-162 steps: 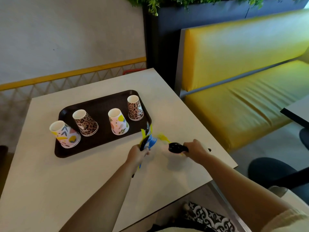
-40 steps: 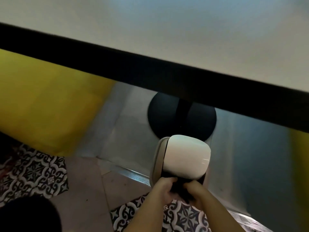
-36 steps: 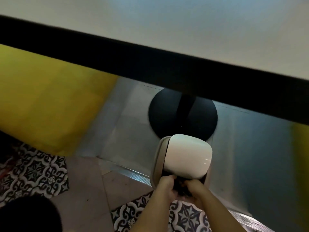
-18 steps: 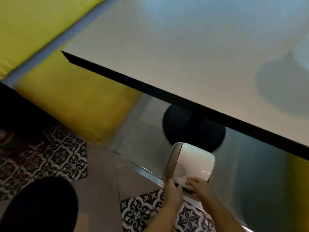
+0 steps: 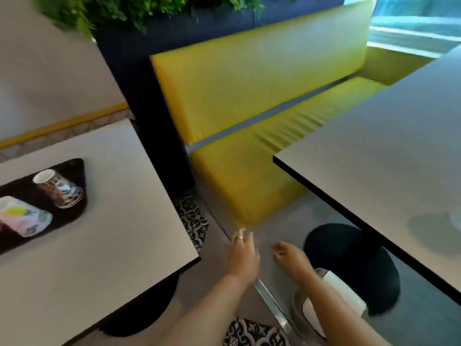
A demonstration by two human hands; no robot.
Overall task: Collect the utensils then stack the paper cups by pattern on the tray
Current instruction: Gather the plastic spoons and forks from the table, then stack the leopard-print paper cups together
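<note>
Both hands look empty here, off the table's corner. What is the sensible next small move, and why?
Probably reach the left hand back to the tray. Both it and the right hand hold nothing, and two cups show, the leopard-print cup and the floral cup, upside down and unstacked.

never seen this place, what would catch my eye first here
The yellow bench fills the upper middle, with green plants above it. At the left edge a dark tray on a pale table holds patterned cups upside down. Low in the middle, the left hand and right hand hang empty above a white bin.
</note>
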